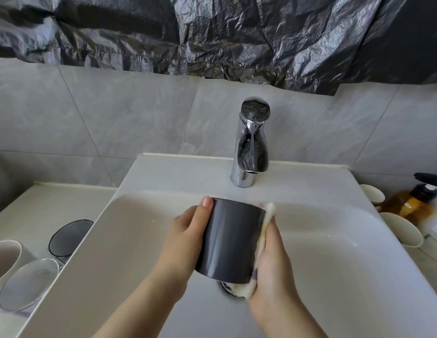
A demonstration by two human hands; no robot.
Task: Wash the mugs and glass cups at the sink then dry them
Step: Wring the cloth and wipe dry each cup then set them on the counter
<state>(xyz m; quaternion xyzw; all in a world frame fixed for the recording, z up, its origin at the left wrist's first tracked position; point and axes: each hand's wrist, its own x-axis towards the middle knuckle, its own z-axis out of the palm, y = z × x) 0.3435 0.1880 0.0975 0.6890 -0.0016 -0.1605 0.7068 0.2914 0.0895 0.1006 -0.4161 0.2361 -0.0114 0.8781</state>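
A dark grey glossy cup (230, 240) is held over the white sink basin (119, 240), its mouth tilted away from me. My left hand (188, 237) grips its left side, thumb near the rim. My right hand (273, 269) presses a pale cream cloth (263, 242) against the cup's right side and base, fingers wrapped round it. On the left counter stand a dark glass cup (69, 237), a clear glass cup (29, 284) and a white mug (5, 259). Two cream mugs, one near (400, 230) and one farther back (372, 195), sit on the right.
A chrome tap (251, 142) stands behind the basin; no water runs from it. An amber pump bottle (412, 201) stands at the right edge. The drain (227, 287) lies under the cup. Grey tiled wall and black plastic sheet (212, 32) fill the back.
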